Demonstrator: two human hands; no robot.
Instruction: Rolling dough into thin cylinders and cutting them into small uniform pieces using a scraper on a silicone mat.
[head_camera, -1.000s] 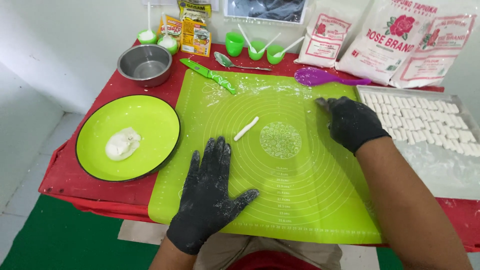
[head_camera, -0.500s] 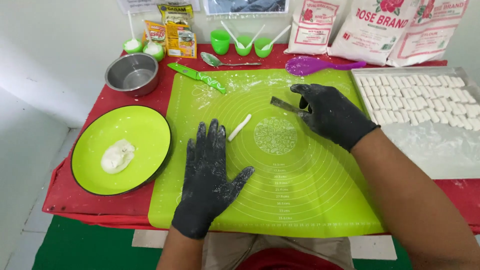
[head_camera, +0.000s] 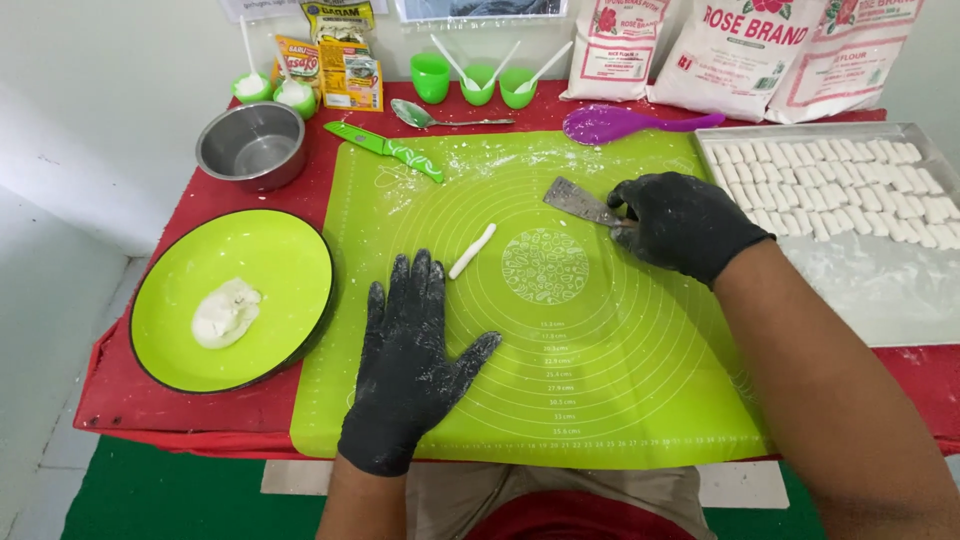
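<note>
Right hand (head_camera: 685, 222) fingers grip metal scraper (head_camera: 580, 202); left hand (head_camera: 412, 350) splayed flat near dough strip (head_camera: 472, 251), apparently untouched.

My right hand (head_camera: 685, 225) grips a scraper (head_camera: 580, 203); my left hand (head_camera: 408, 355) lies flat just below a dough strip (head_camera: 472, 251).

Handle of the metal scraper (head_camera: 580, 203) buried inside the gloved right hand (head_camera: 685, 222); only the blade showing. Right end of the metal tray (head_camera: 850, 300) cut off by the frame edge, along with some dough pieces (head_camera: 830, 185). Tops of the flour bags (head_camera: 740, 50) cropped at the upper edge. Part of the silicone mat (head_camera: 600, 400) covered under the flat left hand (head_camera: 410, 365). Contents of the small green cups (head_camera: 475, 80) too small to tell.
</note>
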